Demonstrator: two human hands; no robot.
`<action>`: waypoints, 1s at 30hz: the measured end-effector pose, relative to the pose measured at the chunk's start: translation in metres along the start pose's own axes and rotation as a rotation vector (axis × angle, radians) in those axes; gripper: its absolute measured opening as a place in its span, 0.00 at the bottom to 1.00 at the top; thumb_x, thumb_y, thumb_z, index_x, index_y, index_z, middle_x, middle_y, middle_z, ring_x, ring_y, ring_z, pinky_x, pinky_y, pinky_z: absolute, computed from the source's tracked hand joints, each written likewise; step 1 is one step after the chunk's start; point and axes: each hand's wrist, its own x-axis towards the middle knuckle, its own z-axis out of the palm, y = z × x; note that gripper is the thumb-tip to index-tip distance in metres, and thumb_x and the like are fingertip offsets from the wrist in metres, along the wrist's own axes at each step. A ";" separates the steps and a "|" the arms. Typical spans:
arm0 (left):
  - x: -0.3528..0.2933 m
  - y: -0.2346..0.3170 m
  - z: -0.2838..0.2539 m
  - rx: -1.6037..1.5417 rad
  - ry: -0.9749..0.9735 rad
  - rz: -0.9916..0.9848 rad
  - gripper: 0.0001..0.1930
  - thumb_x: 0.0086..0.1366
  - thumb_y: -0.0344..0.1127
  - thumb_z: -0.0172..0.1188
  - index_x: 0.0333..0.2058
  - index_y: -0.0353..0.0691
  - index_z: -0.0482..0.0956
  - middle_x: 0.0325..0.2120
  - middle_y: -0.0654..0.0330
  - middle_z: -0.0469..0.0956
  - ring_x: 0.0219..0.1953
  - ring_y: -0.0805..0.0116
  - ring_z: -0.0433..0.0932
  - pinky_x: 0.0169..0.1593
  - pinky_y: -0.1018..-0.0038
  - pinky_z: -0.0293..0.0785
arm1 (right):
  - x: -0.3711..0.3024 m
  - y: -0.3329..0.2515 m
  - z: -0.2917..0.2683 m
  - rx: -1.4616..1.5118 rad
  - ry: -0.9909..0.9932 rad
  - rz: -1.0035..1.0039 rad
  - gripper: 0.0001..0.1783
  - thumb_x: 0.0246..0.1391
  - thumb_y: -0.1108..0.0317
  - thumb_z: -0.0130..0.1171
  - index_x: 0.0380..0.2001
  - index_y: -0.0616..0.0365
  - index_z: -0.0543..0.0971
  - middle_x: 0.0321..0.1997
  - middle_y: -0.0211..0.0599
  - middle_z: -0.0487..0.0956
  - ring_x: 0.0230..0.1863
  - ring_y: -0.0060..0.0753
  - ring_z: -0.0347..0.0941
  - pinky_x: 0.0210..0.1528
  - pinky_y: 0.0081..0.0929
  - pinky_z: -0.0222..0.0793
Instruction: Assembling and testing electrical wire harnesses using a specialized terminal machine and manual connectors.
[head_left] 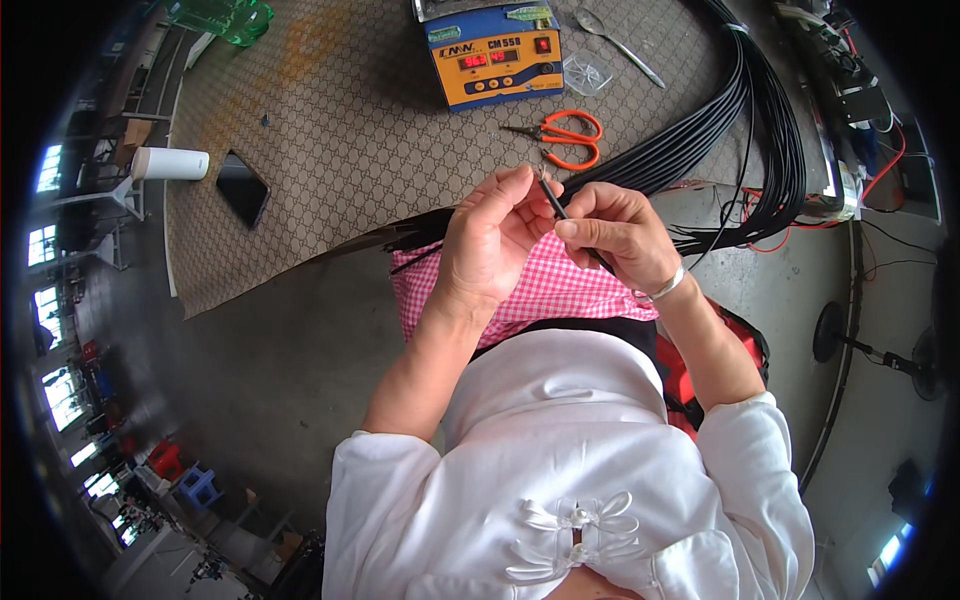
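My right hand (628,236) grips a black cable (553,200) between thumb and fingers, its end tilted up and to the left. At that end my left hand (490,228) has its thumb and forefinger pinched together, close against the thin wire tips. What is between the left fingertips is too small to make out. Just beyond my hands, orange-handled scissors (573,140) lie on the patterned table cover (350,130). A thick bundle of black cables (690,135) runs along the table to the right, and some ends reach under my hands.
A yellow and blue soldering station (498,68) stands at the back, beside a clear plastic piece (586,75) and a spoon (622,48). To the left are a phone (242,188), a white cup (171,164) and a green bottle (222,18). Pink checked cloth (540,290) covers my lap.
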 end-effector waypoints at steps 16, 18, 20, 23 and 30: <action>0.001 0.006 -0.003 -0.020 0.021 -0.083 0.10 0.61 0.39 0.51 0.31 0.38 0.72 0.27 0.60 0.74 0.28 0.72 0.71 0.37 0.75 0.70 | 0.005 -0.001 0.000 -0.156 0.085 -0.071 0.06 0.43 0.75 0.61 0.21 0.62 0.74 0.18 0.29 0.74 0.16 0.14 0.65 0.16 0.11 0.58; 0.000 0.007 -0.002 -0.001 0.061 -0.065 0.09 0.61 0.39 0.51 0.31 0.39 0.72 0.27 0.61 0.74 0.28 0.72 0.71 0.37 0.76 0.69 | 0.005 0.000 -0.001 -0.167 0.093 -0.090 0.05 0.43 0.76 0.61 0.21 0.62 0.73 0.19 0.29 0.74 0.17 0.14 0.66 0.17 0.11 0.58; -0.001 0.007 -0.003 0.038 0.089 -0.044 0.08 0.61 0.38 0.51 0.30 0.39 0.72 0.26 0.61 0.74 0.28 0.73 0.71 0.37 0.77 0.69 | 0.007 0.001 -0.001 -0.191 0.105 -0.109 0.05 0.43 0.77 0.61 0.21 0.62 0.73 0.19 0.28 0.74 0.18 0.13 0.66 0.17 0.11 0.59; -0.002 0.009 -0.006 0.144 0.128 -0.001 0.07 0.61 0.36 0.51 0.29 0.39 0.73 0.25 0.63 0.73 0.28 0.75 0.71 0.35 0.79 0.67 | 0.009 0.005 -0.001 -0.258 0.124 -0.151 0.06 0.43 0.78 0.61 0.20 0.62 0.72 0.20 0.26 0.73 0.19 0.11 0.65 0.19 0.11 0.60; -0.003 0.014 -0.005 0.403 0.173 0.119 0.05 0.60 0.32 0.52 0.28 0.38 0.73 0.22 0.65 0.72 0.25 0.78 0.69 0.31 0.82 0.65 | 0.012 0.015 -0.006 -0.431 0.167 -0.254 0.08 0.42 0.78 0.62 0.21 0.61 0.71 0.19 0.22 0.70 0.21 0.09 0.62 0.22 0.10 0.60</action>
